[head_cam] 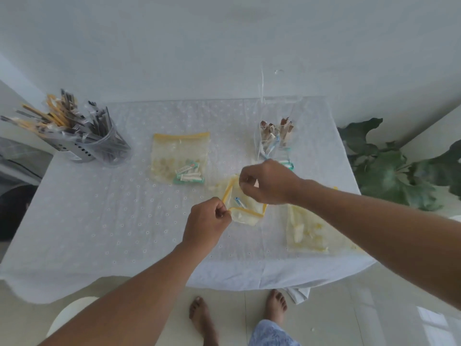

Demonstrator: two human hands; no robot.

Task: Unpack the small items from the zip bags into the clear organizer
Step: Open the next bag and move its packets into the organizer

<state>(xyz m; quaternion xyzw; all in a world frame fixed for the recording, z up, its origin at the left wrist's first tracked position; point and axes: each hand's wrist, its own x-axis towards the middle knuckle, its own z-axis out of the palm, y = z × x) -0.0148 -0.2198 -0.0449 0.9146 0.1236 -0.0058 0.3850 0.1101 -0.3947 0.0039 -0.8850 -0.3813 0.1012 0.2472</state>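
Both hands, left hand [208,219] and right hand [268,182], pinch the zip bag [243,208] open between them.

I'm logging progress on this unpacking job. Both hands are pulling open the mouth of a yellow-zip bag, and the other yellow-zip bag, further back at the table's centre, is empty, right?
Not quite. The head view shows the left hand and right hand pulling open the held bag, but the bag at the table's centre is not empty: small green-and-white packets lie in it.
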